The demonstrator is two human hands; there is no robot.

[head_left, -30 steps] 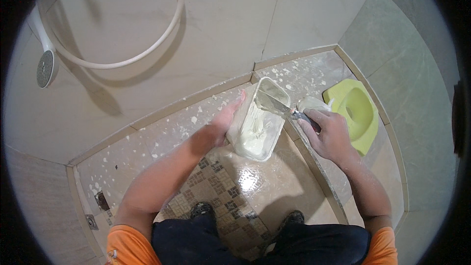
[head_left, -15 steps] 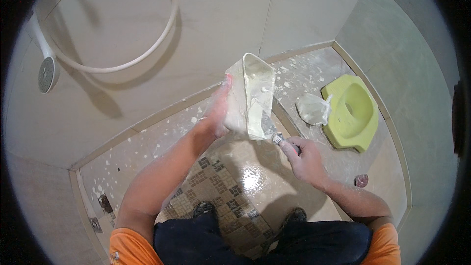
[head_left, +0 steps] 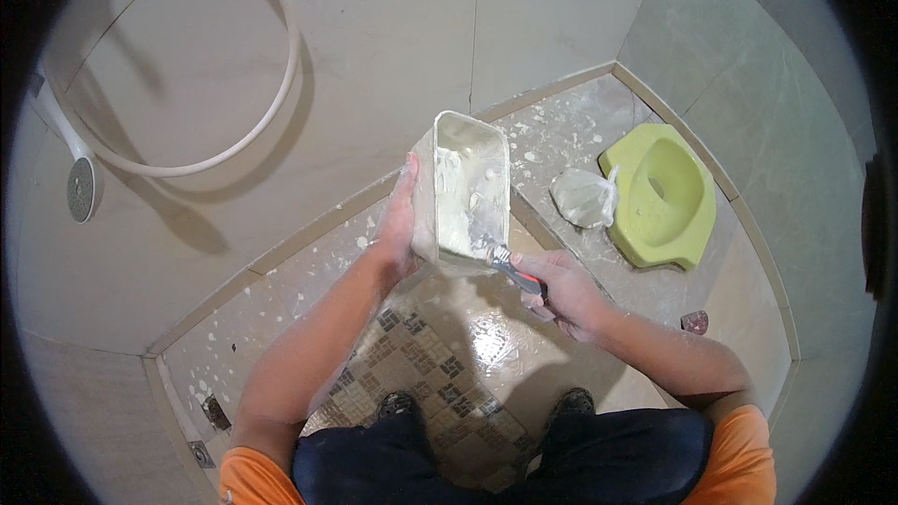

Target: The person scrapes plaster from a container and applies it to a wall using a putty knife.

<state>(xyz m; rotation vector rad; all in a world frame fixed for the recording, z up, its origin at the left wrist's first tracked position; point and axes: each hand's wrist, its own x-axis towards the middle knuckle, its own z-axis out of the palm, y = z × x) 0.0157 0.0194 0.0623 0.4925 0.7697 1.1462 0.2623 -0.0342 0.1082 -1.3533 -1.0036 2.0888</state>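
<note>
My left hand (head_left: 397, 215) grips an off-white rectangular tub (head_left: 463, 182) from its left side, fingers along the outer wall. Pale, creamy paste coats the inside of the tub. My right hand (head_left: 561, 295) is closed round the dark handle of a putty knife (head_left: 514, 271), whose blade sits inside the tub's lower end, partly covered by paste. Right of the tub lies a white knotted plastic bag (head_left: 582, 196), beside a yellow-green squat toilet pan (head_left: 669, 229). Both my hands and forearms are dusted with white.
A white shower head (head_left: 80, 189) and looped hose (head_left: 187, 168) hang at left. Tiled walls enclose a stepped floor (head_left: 543, 122) spattered with white flecks. A drain (head_left: 201, 454) is at lower left, a small reddish object (head_left: 694, 323) at right. Shoes (head_left: 572, 404) rest on the mosaic-patterned floor.
The tub has shifted up and left in view and is more upright. The knife has moved from its upper part to its lower end. My right hand has moved lower and leftward.
</note>
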